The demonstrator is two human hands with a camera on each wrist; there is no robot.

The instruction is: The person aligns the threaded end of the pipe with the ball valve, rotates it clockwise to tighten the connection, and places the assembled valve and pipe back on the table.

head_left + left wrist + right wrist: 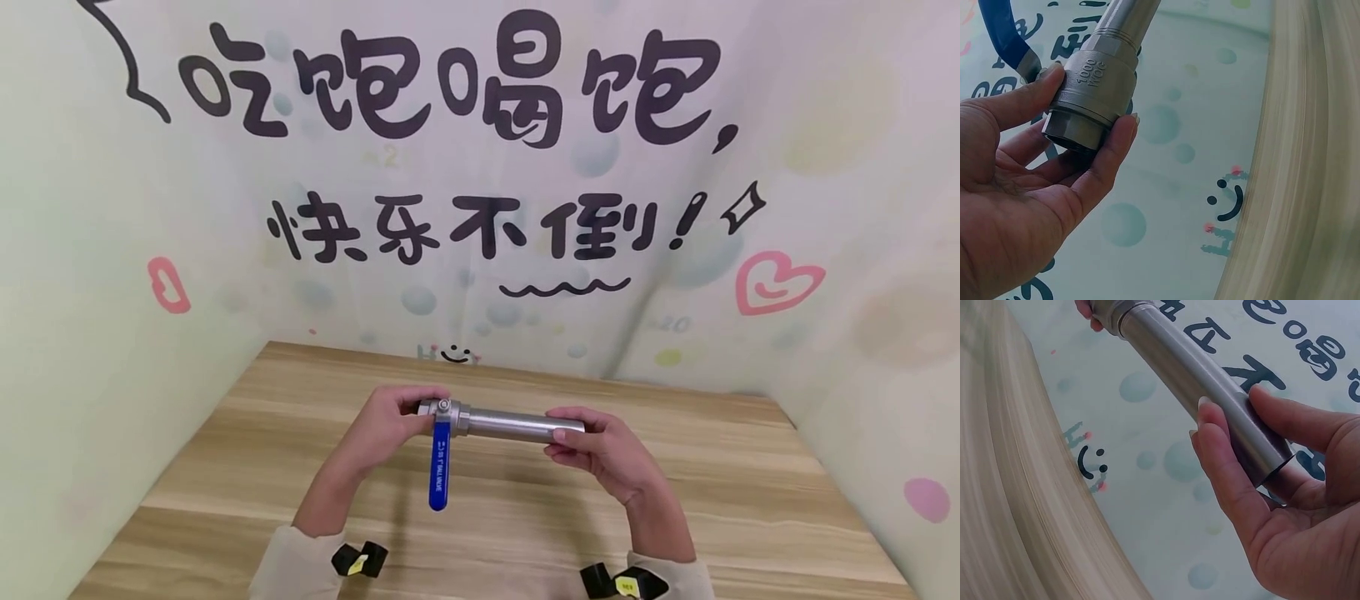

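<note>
A silver ball valve (444, 410) with a blue lever handle (440, 467) is held up over the wooden table, joined end to end with a straight metal pipe (510, 423). My left hand (386, 425) grips the valve's free end, thumb and fingers around its hex collar (1079, 128). "1000 WOG" stands raised on the valve body (1094, 78) in the left wrist view. At the other end my right hand (603, 450) pinches the pipe between thumb and fingers, close to its open end (1272, 472). The lever points toward me.
The wood-grain table (510, 533) spreads beneath both hands. Behind it hangs a pale printed backdrop (465, 325) with large black characters, and light walls rise at the left and right. Black wrist devices (360, 560) are strapped over the light sleeves (300, 571).
</note>
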